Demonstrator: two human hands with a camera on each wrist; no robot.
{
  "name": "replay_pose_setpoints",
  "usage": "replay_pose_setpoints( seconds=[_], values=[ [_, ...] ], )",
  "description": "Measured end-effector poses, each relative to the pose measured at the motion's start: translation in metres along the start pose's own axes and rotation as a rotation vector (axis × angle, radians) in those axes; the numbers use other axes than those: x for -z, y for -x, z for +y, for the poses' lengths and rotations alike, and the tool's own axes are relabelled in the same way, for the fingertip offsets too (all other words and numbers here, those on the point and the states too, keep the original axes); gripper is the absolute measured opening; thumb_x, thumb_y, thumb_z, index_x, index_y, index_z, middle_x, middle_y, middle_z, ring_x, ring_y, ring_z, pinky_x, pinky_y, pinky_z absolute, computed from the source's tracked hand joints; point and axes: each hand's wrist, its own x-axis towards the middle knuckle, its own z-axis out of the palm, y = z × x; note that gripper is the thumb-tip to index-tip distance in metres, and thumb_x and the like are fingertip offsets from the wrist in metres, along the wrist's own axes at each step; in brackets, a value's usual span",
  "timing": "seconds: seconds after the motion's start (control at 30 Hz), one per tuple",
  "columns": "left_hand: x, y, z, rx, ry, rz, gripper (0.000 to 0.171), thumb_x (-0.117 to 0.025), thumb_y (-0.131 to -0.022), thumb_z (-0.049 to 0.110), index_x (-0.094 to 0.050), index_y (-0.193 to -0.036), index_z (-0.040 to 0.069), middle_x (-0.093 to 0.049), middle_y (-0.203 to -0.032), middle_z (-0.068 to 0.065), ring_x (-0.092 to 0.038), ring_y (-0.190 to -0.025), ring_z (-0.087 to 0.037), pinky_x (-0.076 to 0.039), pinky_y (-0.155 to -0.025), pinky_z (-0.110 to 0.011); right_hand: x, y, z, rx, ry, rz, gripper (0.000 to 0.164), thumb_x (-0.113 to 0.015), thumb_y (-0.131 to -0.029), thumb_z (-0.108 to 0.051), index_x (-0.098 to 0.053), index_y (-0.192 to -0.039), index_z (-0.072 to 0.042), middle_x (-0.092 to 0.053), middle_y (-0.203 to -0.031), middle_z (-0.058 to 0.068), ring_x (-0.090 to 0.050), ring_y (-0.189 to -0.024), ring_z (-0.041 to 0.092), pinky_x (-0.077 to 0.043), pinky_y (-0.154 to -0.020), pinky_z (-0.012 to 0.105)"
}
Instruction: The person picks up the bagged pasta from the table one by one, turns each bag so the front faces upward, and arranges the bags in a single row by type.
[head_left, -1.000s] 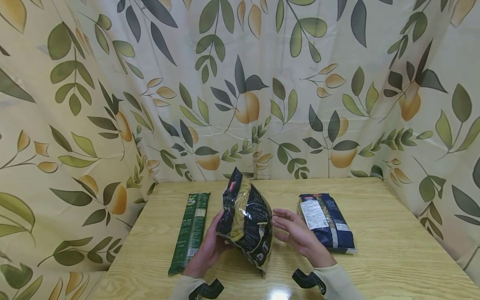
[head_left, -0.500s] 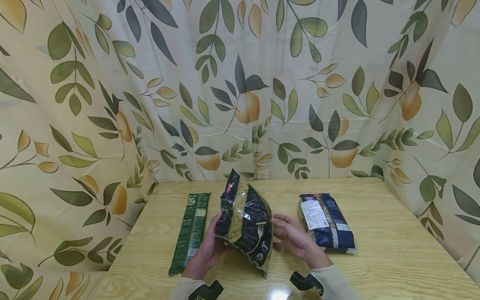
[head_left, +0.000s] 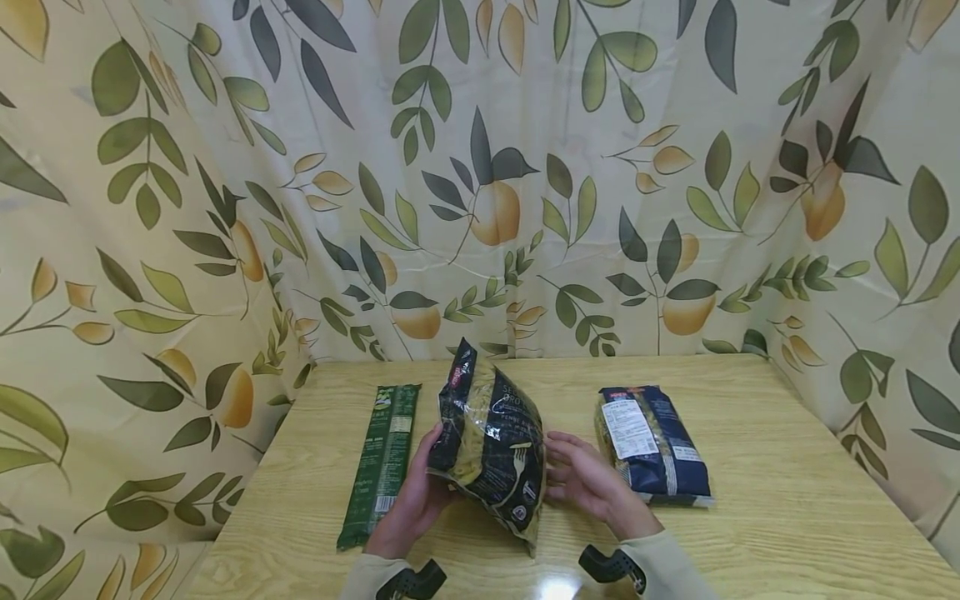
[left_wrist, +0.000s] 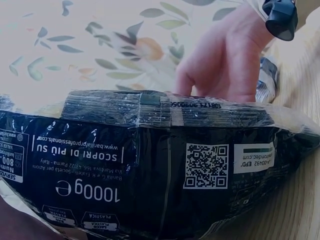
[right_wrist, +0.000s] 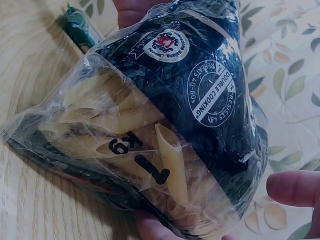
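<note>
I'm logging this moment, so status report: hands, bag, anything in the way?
Left hand holds black pasta bag; right hand at its right side. Bag tilted. Green packet left, blue packet right; neither between hands and bag.

Green packet (head_left: 382, 458), long and narrow, flat on left side of wooden table (head_left: 780, 475), far end angled slightly right; barcode (head_left: 385, 504) toward near end. Navy packet (head_left: 656, 442) flat on right side, near end angled right; big white label (head_left: 630, 429) on its left part, smaller white sticker (head_left: 686, 454) at right edge, red marking along far end. Light wood grain on tabletop; bright glare spot (head_left: 558, 588) at near edge. Leaf-and-fruit curtain (head_left: 495, 275) along far side, also left and right.
</note>
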Motion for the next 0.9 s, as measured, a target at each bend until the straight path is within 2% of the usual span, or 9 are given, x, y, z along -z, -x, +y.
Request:
replay_pose_setpoints(
  seconds=[0.13, 0.33, 0.57, 0.7, 0.8, 0.9],
  values=[
    [0.0012, 0.0005, 0.0001, 0.004, 0.001, 0.001, 0.083, -0.026, -0.103, 0.068, -0.011, -0.167, 0.016, -0.032, -0.16, -0.021, -0.039, -0.142, -0.029, -0.032, -0.119, -0.066, -0.0001, -0.0009, 0.0, -0.003, 0.003, 0.001, 0.068, -0.042, -0.11, -0.028, -0.009, -0.16, 0.002, -0.012, -0.167, 0.035, -0.029, -0.148, 0.059, -0.041, -0.114, 0.066],
    [0.0027, -0.0009, -0.0001, -0.003, 0.027, -0.021, 0.081, -0.028, -0.104, 0.067, -0.015, -0.166, 0.017, -0.041, -0.15, -0.013, -0.045, -0.132, -0.022, -0.037, -0.114, -0.052, 0.0002, -0.0003, 0.0012, -0.008, -0.015, -0.015, 0.065, -0.043, -0.11, -0.026, -0.011, -0.159, 0.002, -0.011, -0.167, 0.035, -0.025, -0.149, 0.061, -0.038, -0.116, 0.068],
    [0.0022, -0.0017, -0.0006, 0.015, 0.029, -0.014, 0.081, -0.03, -0.103, 0.068, -0.015, -0.166, 0.019, -0.041, -0.151, -0.014, -0.045, -0.133, -0.025, -0.038, -0.113, -0.052, 0.002, -0.0002, 0.001, -0.02, -0.028, -0.003, 0.064, -0.041, -0.111, -0.025, -0.01, -0.161, 0.001, -0.016, -0.167, 0.034, -0.027, -0.15, 0.057, -0.04, -0.116, 0.064],
    [0.0026, -0.0017, -0.0002, 0.022, 0.036, -0.025, 0.08, -0.031, -0.104, 0.066, -0.016, -0.166, 0.018, -0.044, -0.145, -0.011, -0.047, -0.128, -0.023, -0.039, -0.111, -0.047, 0.0031, -0.001, 0.0014, -0.022, -0.041, 0.012, 0.067, -0.042, -0.11, -0.025, -0.007, -0.162, 0.002, -0.017, -0.166, 0.034, -0.028, -0.15, 0.056, -0.039, -0.117, 0.063],
    [0.0032, -0.001, -0.0006, 0.026, 0.044, -0.044, 0.08, -0.032, -0.104, 0.065, -0.015, -0.166, 0.017, -0.045, -0.143, -0.009, -0.049, -0.125, -0.02, -0.041, -0.109, -0.042, 0.0041, -0.0015, 0.0018, -0.024, -0.032, 0.022, 0.07, -0.043, -0.11, -0.026, -0.007, -0.162, 0.001, -0.017, -0.166, 0.033, -0.033, -0.148, 0.052, -0.044, -0.114, 0.058],
    [0.0041, 0.0001, -0.0019, 0.033, 0.053, -0.07, 0.079, -0.033, -0.105, 0.063, -0.014, -0.166, 0.015, -0.046, -0.142, -0.007, -0.049, -0.123, -0.018, -0.042, -0.107, -0.038, 0.0057, -0.0022, 0.0021, -0.032, -0.016, 0.023, 0.071, -0.046, -0.109, -0.029, -0.009, -0.162, 0.0, -0.023, -0.164, 0.032, -0.047, -0.139, 0.042, -0.05, -0.106, 0.048]
  ],
)
